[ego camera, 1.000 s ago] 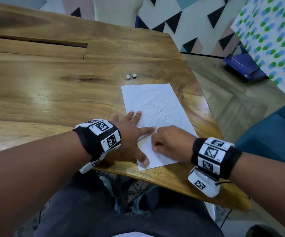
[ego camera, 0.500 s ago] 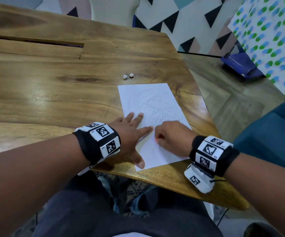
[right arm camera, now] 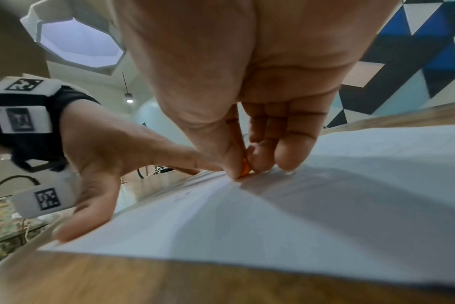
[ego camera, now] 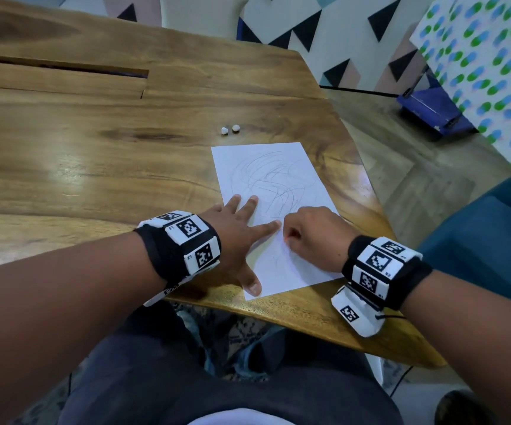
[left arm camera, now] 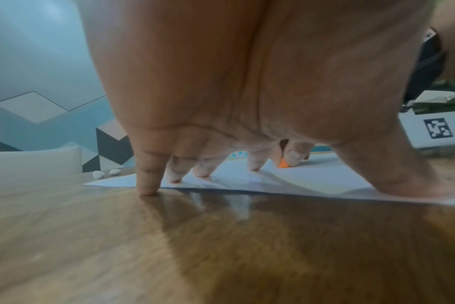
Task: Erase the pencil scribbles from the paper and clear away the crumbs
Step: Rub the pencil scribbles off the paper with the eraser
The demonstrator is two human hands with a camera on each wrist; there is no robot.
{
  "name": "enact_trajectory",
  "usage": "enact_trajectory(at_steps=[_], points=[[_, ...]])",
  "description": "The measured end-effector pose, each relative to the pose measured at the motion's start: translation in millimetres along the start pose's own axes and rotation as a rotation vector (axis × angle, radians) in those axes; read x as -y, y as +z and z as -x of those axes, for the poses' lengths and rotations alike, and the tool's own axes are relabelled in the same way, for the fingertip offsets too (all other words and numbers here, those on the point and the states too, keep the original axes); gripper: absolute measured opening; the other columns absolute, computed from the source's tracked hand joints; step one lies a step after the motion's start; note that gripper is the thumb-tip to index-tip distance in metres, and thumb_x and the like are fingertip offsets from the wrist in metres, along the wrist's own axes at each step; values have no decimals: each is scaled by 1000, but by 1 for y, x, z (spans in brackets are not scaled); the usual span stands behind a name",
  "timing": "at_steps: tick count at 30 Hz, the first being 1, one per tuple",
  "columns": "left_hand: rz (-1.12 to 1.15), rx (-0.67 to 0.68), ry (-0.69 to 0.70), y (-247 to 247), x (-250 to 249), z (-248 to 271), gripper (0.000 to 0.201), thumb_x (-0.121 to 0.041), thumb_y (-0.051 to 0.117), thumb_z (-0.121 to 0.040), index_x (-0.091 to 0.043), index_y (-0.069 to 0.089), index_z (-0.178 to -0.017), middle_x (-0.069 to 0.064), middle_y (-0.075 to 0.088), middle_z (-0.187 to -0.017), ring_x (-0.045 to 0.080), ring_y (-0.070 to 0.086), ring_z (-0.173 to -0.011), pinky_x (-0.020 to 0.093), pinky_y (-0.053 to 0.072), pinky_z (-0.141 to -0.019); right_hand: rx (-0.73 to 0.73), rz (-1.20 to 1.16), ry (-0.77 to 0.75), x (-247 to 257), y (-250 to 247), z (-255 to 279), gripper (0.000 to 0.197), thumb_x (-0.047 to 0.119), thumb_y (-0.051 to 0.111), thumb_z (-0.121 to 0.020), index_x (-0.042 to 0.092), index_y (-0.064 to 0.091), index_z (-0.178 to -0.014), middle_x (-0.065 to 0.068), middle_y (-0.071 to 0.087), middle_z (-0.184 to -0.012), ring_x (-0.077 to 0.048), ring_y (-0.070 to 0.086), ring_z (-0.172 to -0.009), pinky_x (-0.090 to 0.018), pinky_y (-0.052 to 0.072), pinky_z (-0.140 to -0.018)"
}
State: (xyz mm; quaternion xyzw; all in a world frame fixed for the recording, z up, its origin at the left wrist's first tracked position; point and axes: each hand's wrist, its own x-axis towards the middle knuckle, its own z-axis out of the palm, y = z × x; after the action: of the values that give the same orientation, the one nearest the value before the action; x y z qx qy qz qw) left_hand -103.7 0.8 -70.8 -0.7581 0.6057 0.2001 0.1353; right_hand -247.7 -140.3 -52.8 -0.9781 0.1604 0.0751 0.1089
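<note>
A white sheet of paper (ego camera: pixel 278 191) with grey pencil scribbles (ego camera: pixel 274 179) lies near the table's right front corner. My left hand (ego camera: pixel 242 228) lies flat with spread fingers, pressing the paper's left edge (left arm camera: pixel 221 185); its little finger rests on the wood. My right hand (ego camera: pixel 312 237) is curled and pinches a small orange eraser (right arm camera: pixel 245 169) between thumb and fingers, its tip on the lower middle of the paper (right arm camera: pixel 273 205). From the left wrist view the eraser (left arm camera: pixel 283 164) peeks out under the right fingers.
Two small white lumps (ego camera: pixel 230 129) sit on the wooden table (ego camera: pixel 94 167) just beyond the paper's far edge. A slot (ego camera: pixel 64 67) runs across the table's far left. The table's front edge is close under both wrists. A blue chair stands at the right.
My right hand has slid a little away from me up the paper with the eraser. The left hand still presses the sheet in about the same place.
</note>
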Motion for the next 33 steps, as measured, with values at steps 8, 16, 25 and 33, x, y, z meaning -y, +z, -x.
enact_trajectory(at_steps=[8, 16, 25, 33], points=[[-12, 37, -20, -6, -6, 0, 132, -83, 70, -67, -47, -21, -156, 14, -30, -166, 40, -20, -154, 56, 7, -124, 75, -9, -248, 30, 21, 31, 17, 30, 53, -95, 20, 64, -88, 2, 56, -88, -20, 56, -76, -36, 48, -67], [-21, 63, -36, -8, -8, -4, 133, -83, 74, -63, -53, -18, -155, 14, -30, -166, 41, -19, -154, 61, 12, -124, -35, 56, 58, -6, 2, 0, 15, 21, 47, -95, 19, 59, -87, -2, 55, -90, -24, 57, -84, -31, 39, -64], [11, 115, -60, -11, -11, -10, 137, -79, 80, -59, -59, -19, -151, 15, -34, -164, 42, -23, -153, 65, 13, -122, 83, 9, -166, 27, 10, 30, 13, 23, 51, -96, 19, 59, -87, 4, 50, -89, -19, 51, -79, -32, 40, -65], [10, 104, -62, -12, -12, -7, 135, -78, 80, -60, -59, -16, -152, 15, -32, -164, 41, -22, -153, 65, 13, -122, -2, 95, -10, 6, 6, 15, 10, 20, 46, -97, 21, 53, -90, 2, 50, -92, -23, 53, -81, -32, 36, -64]])
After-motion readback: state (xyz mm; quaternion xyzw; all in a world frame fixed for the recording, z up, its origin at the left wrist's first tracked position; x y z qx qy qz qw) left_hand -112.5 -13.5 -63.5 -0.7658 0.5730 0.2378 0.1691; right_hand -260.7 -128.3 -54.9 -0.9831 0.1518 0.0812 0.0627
